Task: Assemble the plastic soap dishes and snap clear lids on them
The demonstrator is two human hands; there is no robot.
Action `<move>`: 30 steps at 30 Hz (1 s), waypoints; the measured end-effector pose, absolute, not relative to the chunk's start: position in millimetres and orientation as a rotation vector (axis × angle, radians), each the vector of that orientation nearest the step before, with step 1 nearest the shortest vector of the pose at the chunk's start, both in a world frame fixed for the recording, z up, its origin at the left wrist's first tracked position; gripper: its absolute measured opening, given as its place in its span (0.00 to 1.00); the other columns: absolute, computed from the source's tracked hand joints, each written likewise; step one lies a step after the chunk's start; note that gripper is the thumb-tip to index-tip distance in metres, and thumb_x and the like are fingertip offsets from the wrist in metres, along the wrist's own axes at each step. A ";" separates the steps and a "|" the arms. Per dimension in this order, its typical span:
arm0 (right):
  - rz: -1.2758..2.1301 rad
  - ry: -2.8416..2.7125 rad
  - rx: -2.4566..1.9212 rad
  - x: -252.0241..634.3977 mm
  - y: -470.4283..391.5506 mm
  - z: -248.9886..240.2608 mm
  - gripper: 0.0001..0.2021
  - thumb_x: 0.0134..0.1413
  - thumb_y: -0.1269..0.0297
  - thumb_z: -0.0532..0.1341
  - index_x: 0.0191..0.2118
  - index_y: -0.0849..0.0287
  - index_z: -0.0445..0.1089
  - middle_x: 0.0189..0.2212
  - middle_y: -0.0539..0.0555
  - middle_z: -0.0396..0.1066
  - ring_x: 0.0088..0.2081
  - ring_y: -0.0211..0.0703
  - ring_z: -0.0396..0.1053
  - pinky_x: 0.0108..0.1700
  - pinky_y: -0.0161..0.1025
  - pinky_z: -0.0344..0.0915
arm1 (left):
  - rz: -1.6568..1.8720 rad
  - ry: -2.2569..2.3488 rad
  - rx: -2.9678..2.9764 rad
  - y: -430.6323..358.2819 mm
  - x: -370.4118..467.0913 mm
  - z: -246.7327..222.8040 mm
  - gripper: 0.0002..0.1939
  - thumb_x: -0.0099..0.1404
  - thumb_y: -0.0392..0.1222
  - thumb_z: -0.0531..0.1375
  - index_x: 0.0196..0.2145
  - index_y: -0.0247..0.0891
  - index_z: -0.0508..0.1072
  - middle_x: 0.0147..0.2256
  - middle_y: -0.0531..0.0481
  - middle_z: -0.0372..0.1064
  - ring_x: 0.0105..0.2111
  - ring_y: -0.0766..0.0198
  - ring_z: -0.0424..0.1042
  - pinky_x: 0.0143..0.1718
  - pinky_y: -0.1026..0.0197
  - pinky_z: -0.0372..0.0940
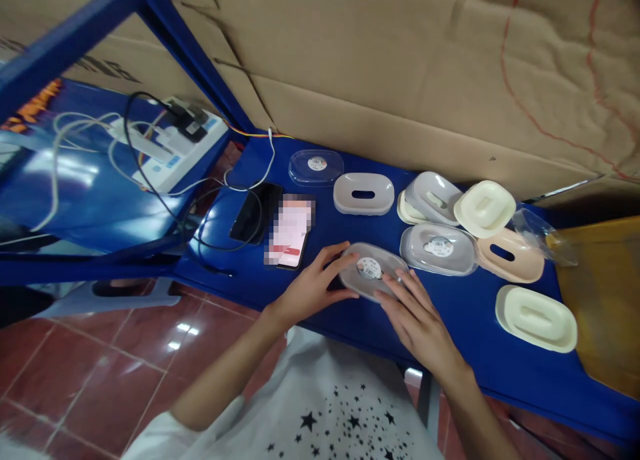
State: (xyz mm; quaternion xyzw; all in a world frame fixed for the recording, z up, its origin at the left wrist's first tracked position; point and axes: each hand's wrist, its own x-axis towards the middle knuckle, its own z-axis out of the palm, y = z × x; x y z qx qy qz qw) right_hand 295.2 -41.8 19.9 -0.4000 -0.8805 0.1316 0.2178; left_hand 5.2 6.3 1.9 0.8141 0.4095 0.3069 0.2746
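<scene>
A grey oval dish with a clear lid and a round label (370, 288) lies on the blue table between both hands. My left hand (320, 280) holds its left end, thumb at the near side and fingers on the lid. At its right end my right hand (413, 310) rests with fingers spread over the lid's edge. Beyond them sit an uncovered grey dish with a slot (364, 205) and a loose clear lid (300, 169). Another lidded grey dish (423, 260) is to the right.
Cream dishes (537, 317), a peach dish (533, 267) and a plastic bag (543, 237) lie right, near a brown box (605, 307). Left are two phones (291, 230), cables and a power strip (175, 163). Cardboard (400, 80) stands behind the blue table (270, 297).
</scene>
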 end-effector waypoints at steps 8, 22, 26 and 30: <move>0.420 -2.404 -1.119 290.1 -36.3 33.1 0.20 0.73 0.68 0.62 0.66 0.48 0.71 0.68 0.54 0.71 0.74 0.54 0.62 0.73 0.65 0.66 | 0.730 1.072 2.193 9.3 4.1 15.9 0.40 0.69 0.49 0.73 0.72 0.52 0.60 0.76 0.37 0.50 0.72 0.42 0.63 0.67 0.36 0.72; 0.016 -2.627 -1.321 225.7 117.1 53.9 0.20 0.76 0.70 0.53 0.66 0.67 0.71 0.62 0.69 0.75 0.64 0.64 0.72 0.66 0.64 0.64 | 0.713 1.266 2.217 -28.2 -14.7 26.2 0.32 0.70 0.43 0.71 0.67 0.47 0.65 0.70 0.34 0.60 0.67 0.39 0.69 0.61 0.33 0.75; 0.015 -2.601 -1.374 221.4 129.0 54.1 0.17 0.78 0.68 0.53 0.59 0.64 0.77 0.52 0.63 0.81 0.55 0.58 0.77 0.61 0.58 0.67 | 0.738 1.343 2.328 -26.2 -20.7 29.1 0.29 0.73 0.43 0.69 0.66 0.42 0.65 0.71 0.30 0.58 0.68 0.36 0.67 0.62 0.32 0.74; -0.023 -2.306 -1.305 248.0 95.6 83.8 0.15 0.77 0.61 0.59 0.60 0.59 0.76 0.54 0.60 0.82 0.54 0.55 0.78 0.58 0.53 0.69 | 0.692 1.437 2.398 -12.9 -16.3 36.1 0.28 0.74 0.43 0.67 0.67 0.44 0.64 0.72 0.30 0.54 0.69 0.35 0.65 0.64 0.31 0.71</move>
